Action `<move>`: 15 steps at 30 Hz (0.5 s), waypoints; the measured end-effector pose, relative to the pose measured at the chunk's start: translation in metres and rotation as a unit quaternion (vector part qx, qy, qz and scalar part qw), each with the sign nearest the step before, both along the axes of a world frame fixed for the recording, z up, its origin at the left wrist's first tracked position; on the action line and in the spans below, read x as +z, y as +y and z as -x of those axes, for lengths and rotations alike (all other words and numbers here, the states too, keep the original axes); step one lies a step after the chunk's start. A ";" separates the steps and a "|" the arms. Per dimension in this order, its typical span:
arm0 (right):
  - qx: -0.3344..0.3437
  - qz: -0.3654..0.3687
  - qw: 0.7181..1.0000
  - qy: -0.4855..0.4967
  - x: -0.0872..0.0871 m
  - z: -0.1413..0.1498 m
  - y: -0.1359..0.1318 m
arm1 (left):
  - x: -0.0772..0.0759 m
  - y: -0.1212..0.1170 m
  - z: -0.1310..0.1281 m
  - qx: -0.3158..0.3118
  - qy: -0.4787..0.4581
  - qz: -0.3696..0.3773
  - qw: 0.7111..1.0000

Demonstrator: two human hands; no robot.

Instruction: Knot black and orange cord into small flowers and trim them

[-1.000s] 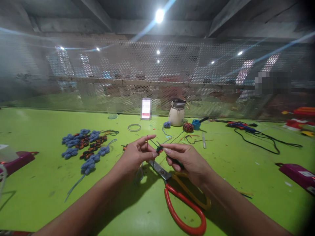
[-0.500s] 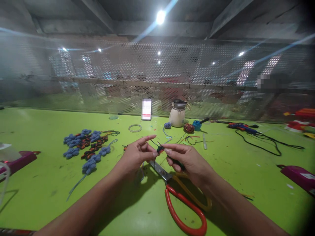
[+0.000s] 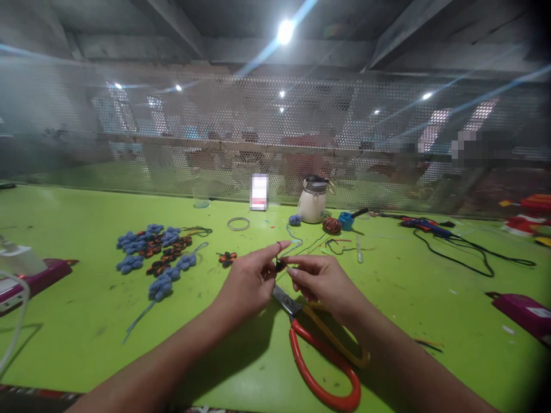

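Both my hands meet above the middle of the green table (image 3: pixel 86 298). My left hand (image 3: pixel 252 281) and my right hand (image 3: pixel 322 281) each pinch a small dark knotted cord piece (image 3: pixel 279 265) with red in it, fingertips almost touching. A thin red strand loops over my left forefinger. Directly beneath the hands lie large scissors (image 3: pixel 318 350) with red and yellow handles, blades pointing up-left.
A pile of blue and orange-black cord flowers (image 3: pixel 155 252) lies at the left, one small flower (image 3: pixel 227 258) nearer. A white jar (image 3: pixel 312 201), cord ball (image 3: pixel 331 225), ring (image 3: pixel 238 223) and glue gun (image 3: pixel 424 225) with black cable stand along the mesh fence. Pink boxes (image 3: pixel 523 310) sit at both edges.
My hands have drawn closer together and shifted slightly right. The short dark strands that stuck up between the fingers no longer show. The view has drifted a little.
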State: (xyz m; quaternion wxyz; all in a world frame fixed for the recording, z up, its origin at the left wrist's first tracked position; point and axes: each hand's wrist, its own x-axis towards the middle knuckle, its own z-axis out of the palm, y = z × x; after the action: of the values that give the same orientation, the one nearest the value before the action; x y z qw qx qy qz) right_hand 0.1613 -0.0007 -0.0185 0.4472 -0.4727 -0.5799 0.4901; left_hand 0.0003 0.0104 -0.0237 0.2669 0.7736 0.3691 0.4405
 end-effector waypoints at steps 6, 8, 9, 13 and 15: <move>-0.010 0.002 0.998 0.066 -0.007 0.003 0.002 | -0.006 -0.007 -0.002 0.035 0.113 -0.151 0.981; -0.013 0.007 0.992 0.124 -0.008 0.006 0.001 | -0.005 -0.010 -0.002 0.041 0.082 -0.159 0.983; -0.015 0.009 0.989 0.148 -0.008 0.007 0.001 | -0.005 -0.011 -0.002 0.044 0.053 -0.153 0.986; -0.023 0.016 0.979 0.203 -0.010 0.012 -0.002 | 0.000 -0.010 -0.005 0.068 -0.091 -0.034 0.993; -0.030 0.012 0.976 0.214 -0.010 0.014 -0.003 | 0.003 -0.005 -0.006 0.057 -0.177 0.098 0.978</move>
State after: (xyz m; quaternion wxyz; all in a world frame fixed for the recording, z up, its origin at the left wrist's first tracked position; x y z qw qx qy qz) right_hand 0.1476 -0.0042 -0.0288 0.5700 -0.3793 -0.4504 0.5731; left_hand 0.0061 0.0052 -0.0212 0.3765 0.6313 0.4009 0.5468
